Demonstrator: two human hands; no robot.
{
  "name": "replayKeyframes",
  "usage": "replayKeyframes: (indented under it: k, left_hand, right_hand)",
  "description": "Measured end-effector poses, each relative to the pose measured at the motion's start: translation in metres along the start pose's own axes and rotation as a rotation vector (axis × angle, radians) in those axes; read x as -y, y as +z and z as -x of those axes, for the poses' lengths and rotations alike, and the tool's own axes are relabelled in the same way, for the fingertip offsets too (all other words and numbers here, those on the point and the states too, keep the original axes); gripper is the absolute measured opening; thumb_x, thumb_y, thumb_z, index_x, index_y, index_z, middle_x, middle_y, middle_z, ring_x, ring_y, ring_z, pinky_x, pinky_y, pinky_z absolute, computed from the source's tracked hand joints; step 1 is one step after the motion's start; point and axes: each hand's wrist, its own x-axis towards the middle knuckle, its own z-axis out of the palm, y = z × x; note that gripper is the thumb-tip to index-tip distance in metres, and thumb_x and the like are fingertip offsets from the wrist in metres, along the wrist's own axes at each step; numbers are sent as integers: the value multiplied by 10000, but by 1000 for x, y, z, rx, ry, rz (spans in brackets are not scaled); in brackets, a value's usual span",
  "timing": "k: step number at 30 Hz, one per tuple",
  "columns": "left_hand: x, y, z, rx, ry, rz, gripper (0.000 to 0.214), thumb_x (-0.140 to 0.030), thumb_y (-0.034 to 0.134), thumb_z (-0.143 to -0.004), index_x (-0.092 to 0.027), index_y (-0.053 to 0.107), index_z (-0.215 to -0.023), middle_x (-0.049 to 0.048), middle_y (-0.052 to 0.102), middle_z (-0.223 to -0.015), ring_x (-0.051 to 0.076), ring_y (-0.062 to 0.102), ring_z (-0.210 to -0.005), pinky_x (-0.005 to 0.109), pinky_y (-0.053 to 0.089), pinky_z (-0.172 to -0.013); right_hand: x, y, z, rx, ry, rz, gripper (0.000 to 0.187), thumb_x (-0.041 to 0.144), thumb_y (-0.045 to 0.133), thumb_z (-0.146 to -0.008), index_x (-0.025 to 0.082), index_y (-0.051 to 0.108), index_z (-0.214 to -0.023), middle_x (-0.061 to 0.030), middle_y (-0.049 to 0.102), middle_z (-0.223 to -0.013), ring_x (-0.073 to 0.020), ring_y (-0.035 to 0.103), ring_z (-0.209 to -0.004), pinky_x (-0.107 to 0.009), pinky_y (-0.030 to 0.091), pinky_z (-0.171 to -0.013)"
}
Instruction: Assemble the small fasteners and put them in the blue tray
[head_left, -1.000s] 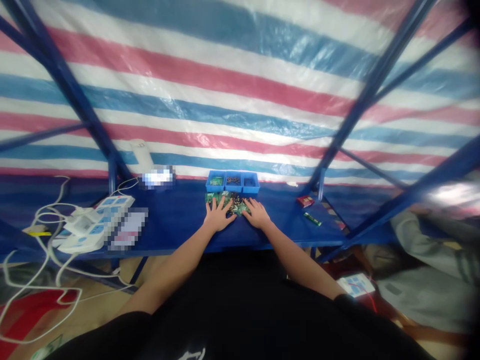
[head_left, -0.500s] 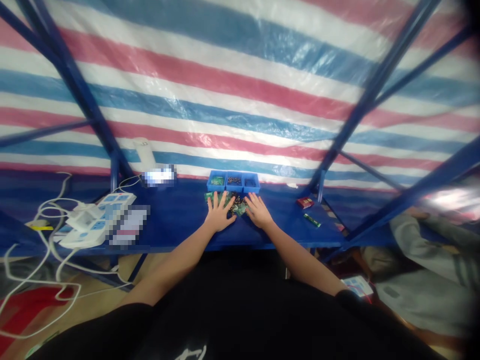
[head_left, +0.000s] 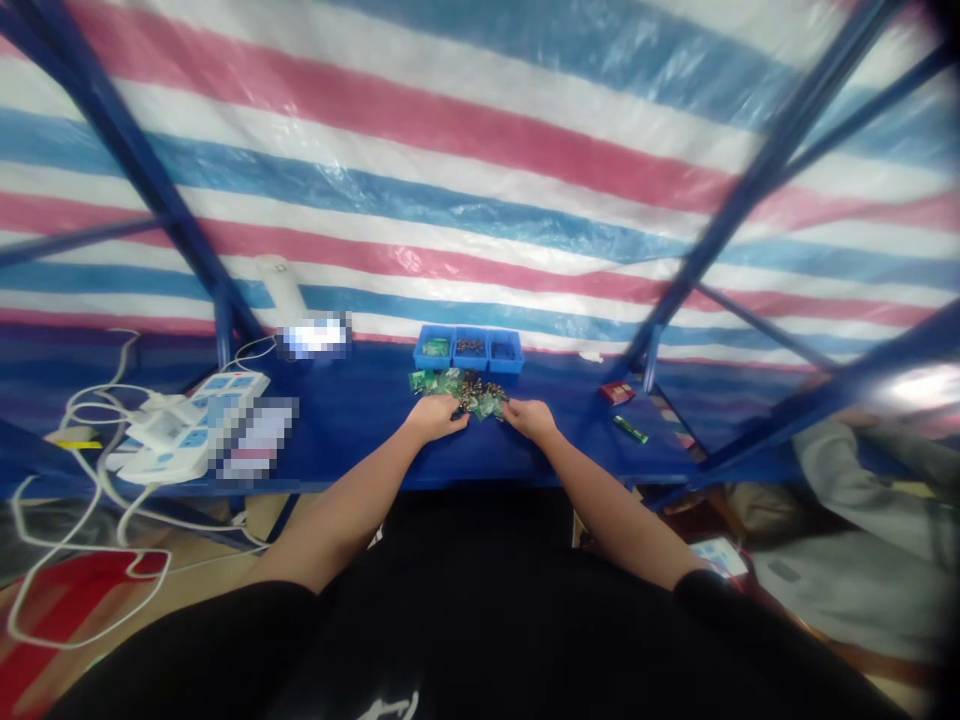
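A loose pile of small dark and gold-coloured pieces (head_left: 474,388) lies on the blue table among green packets (head_left: 448,380). My left hand (head_left: 437,418) is at the pile's near left edge, its fingers drawn together and partly curled. Opposite it, my right hand (head_left: 531,419) touches the near right edge, close to a pale green packet (head_left: 489,405), with fingers also closed. Whatever either hand pinches is too small or hidden to name. Just behind the pile stand three joined blue bins: the left bin (head_left: 417,352) has green packets, the middle bin (head_left: 470,362) small dark pieces, the right bin (head_left: 505,366) dark contents.
On the left are a white power strip (head_left: 196,430) with tangled cables, and a lit, pixelated device (head_left: 315,336). A red box (head_left: 617,392) and a green stick-like packet (head_left: 630,430) lie to the right. Blue frame posts rise at both sides. Another person's grey sleeve (head_left: 847,480) shows at far right.
Both hands were spread flat over the pile; now their fingers are drawn together at its near edges. More of the pile shows. The camera view has shifted slightly.
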Motion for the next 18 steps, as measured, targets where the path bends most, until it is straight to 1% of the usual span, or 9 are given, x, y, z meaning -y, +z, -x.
replayKeyframes:
  k: [3,7,12,15,18]
  left_hand:
    - [8,4,-4,23,-7,-18,505,-546,461,-886,-173,621,-586,64,614,-605,167,576,-581,278,368,-564]
    - [16,12,-11,0,-21,-37,554,-538,425,-906,-169,655,-561,70,631,-577,160,581,-548,266,336,-530]
    - [23,23,-23,-90,-40,-44,529,-444,412,-928,-158,686,-577,84,639,-574,159,585,-545,258,334,-518]
    - [26,29,-31,-165,-20,-36,486,-385,430,-924,-159,679,-573,81,626,-563,155,565,-525,259,322,-500]
    - [29,33,-38,-266,-25,-32,462,-324,442,-920,-160,637,-534,66,587,-521,142,533,-494,261,299,-479]
  right_hand:
    - [-3,-1,-4,39,-1,0,483,517,409,-957,209,648,-671,-45,682,-639,-152,589,-594,-262,203,-554]
    - [-6,-3,-11,75,-26,-12,510,565,408,-944,211,638,-657,-39,671,-627,-149,582,-584,-271,198,-551]
    - [-10,-1,-23,89,-68,-39,512,592,426,-919,209,600,-628,-22,630,-581,-137,545,-543,-276,186,-545]
    - [-12,5,-30,42,-76,-80,519,596,438,-903,205,553,-582,-11,587,-544,-128,510,-516,-278,176,-542]
    - [-13,11,-36,-1,-68,-144,525,595,451,-890,202,508,-547,-1,537,-516,-118,471,-497,-277,174,-538]
